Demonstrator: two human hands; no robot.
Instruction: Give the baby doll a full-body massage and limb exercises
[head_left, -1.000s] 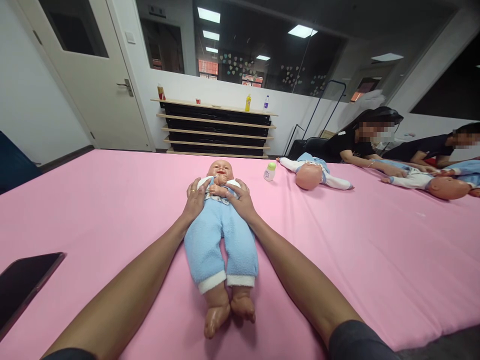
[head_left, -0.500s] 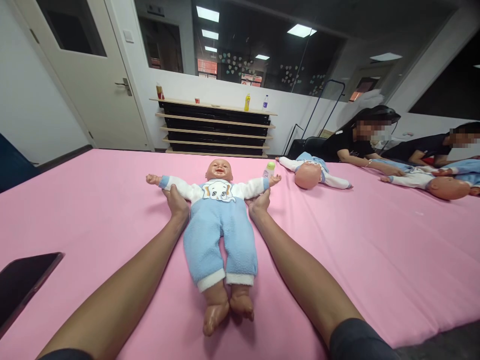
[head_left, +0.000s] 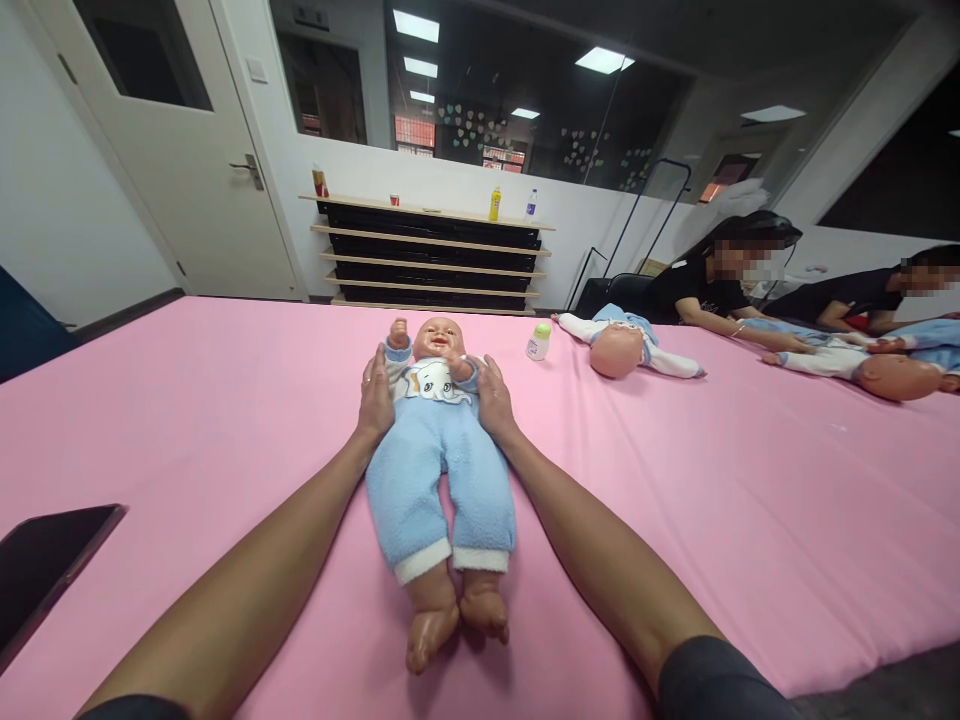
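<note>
A baby doll (head_left: 442,450) lies on its back on the pink padded surface, feet towards me. It wears a blue and white suit with an elephant face on the chest. My left hand (head_left: 376,395) rests along the outer side of the doll's arm on the left, fingers stretched out. That arm is bent up, its small fist beside the head. My right hand (head_left: 495,398) lies flat against the other arm, which is folded over the upper chest. Both palms touch the sleeves; the inner sides of my hands are partly hidden.
A small bottle with a green cap (head_left: 538,342) stands right of the doll's head. A second doll (head_left: 619,345) lies further right, near a person in black (head_left: 697,280) who handles another doll (head_left: 892,372). A dark phone (head_left: 52,560) lies at left. Shelves (head_left: 435,240) stand behind.
The doll's arms were spread wide to the sides; now they are folded inward. Both my hands have moved in towards its body, and the bottle is fully uncovered.
</note>
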